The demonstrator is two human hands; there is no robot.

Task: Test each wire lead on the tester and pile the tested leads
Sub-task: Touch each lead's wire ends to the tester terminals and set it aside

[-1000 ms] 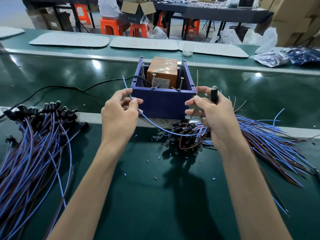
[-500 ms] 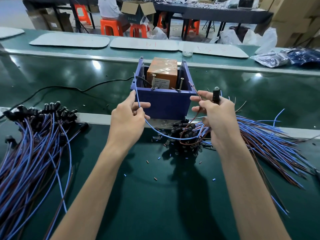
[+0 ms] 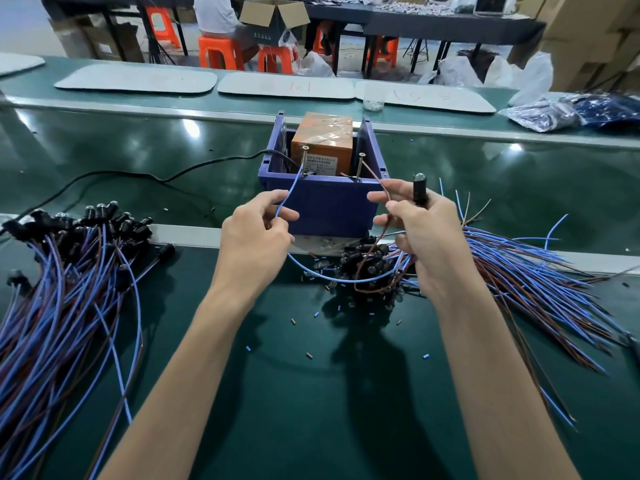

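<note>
Glossy green surface (image 3: 311, 393): tangled left pile (image 3: 62, 306) of blue and brown leads, fanned right pile (image 3: 536, 278). Blue plastic tester box (image 3: 329, 206) stands centre, just beyond both hands. The left hand (image 3: 254, 247) grip pinches the thin blue wire (image 3: 287, 192), its tip at the left screw (image 3: 304, 159); the right hand (image 3: 429, 244) grip holds the brown wire (image 3: 381, 183) and an upright black plug (image 3: 419, 192), wire tip by the right screw (image 3: 361, 164).

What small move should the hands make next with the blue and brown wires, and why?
Probably press both tips firmly home: the left hand pinches the blue wire with its end at the left screw, and the right hand holds the brown wire near the right screw; contact is unclear.
</note>
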